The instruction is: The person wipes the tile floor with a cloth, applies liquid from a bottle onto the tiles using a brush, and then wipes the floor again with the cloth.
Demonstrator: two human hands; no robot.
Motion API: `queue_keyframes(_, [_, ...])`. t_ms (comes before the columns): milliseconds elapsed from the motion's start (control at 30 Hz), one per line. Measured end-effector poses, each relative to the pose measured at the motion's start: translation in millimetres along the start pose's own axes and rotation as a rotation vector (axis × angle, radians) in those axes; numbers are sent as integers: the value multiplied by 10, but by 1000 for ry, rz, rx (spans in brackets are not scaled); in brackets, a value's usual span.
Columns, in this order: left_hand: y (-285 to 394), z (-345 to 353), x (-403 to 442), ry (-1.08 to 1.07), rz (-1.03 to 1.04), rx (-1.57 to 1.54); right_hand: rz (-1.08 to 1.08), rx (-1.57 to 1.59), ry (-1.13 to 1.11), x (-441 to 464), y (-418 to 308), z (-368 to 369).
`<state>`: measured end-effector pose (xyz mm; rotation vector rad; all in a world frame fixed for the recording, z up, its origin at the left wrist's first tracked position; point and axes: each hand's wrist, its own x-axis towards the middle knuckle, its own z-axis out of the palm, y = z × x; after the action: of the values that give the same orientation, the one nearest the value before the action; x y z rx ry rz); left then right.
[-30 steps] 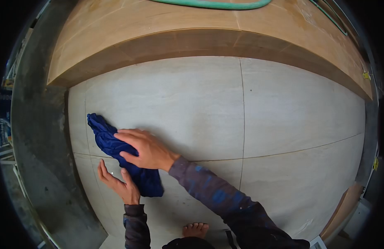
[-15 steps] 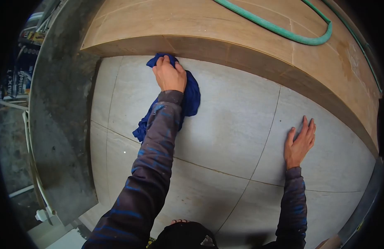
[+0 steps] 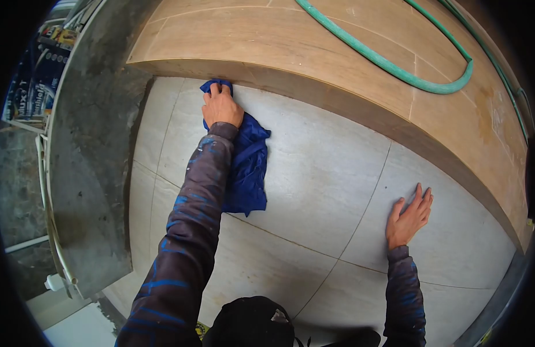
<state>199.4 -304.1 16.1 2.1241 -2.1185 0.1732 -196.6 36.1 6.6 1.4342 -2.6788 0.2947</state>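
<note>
On the pale floor tiles (image 3: 302,156) lies a crumpled blue cloth (image 3: 247,173), its upper end against the base of the tan tiled step (image 3: 244,40). My left hand (image 3: 223,110) grips that upper end, fingers bent into the fabric close to the step. Part of the cloth is hidden under my left hand and forearm. Well to the right, my right hand (image 3: 407,222) rests palm down on the tiles with its fingers spread, holding nothing.
A green hose (image 3: 394,69) curves over the step. At the left runs a dark grey ledge (image 3: 94,150), with pipes and blue packaging (image 3: 39,87) beyond it. Black clothing (image 3: 250,324) shows at the bottom.
My right hand has left the cloth and moved far right onto the tiles. My left hand has taken hold of the cloth, now up by the step. The view has turned.
</note>
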Motion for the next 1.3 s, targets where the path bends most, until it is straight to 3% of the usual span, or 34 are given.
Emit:
queue_keyframes(167, [957, -238, -697, -51, 310, -150, -4, 26, 8, 19, -38, -45])
queue_keyframes(233, [778, -234, -649, 14, 366, -67, -5, 13, -24, 19, 7, -46])
queue_keyframes(367, [348, -158, -270, 90, 92, 67, 16, -8, -36, 32, 27, -50])
queue_keyframes(433, [535, -146, -267, 69, 30, 55, 15, 19, -28, 53, -39, -60])
queue_keyframes(567, [939, -115, -583, 56, 171, -106, 24, 25, -27, 52, -77, -66])
queue_keyframes(633, [1092, -200, -798, 48, 354, -165, 18, 22, -28, 38, -53, -69])
queue_keyframes(700, [885, -256, -709, 40, 439, -77, -1, 16, -33, 47, -27, -68])
queue_keyframes(800, [167, -174, -315, 53, 224, 69, 3, 25, -23, 30, -10, -41])
queue_keyframes(900, [-320, 13, 64, 85, 134, 52, 16, 10, -17, 38, -17, -23])
queue_keyframes(967, [-81, 1, -20, 101, 98, 46, 16, 6, -26, -1, -32, -42])
queue_keyframes(1033, [251, -137, -181, -58, 128, -18, 11, 2, 5, 84, -34, -35])
queue_keyframes(1167, [730, -194, -609, -24, 440, -79, 13, 6, -23, 4, -25, -52])
queue_keyframes(1300, [442, -202, -443, 33, 339, -60, 22, 21, -24, 32, -21, -47])
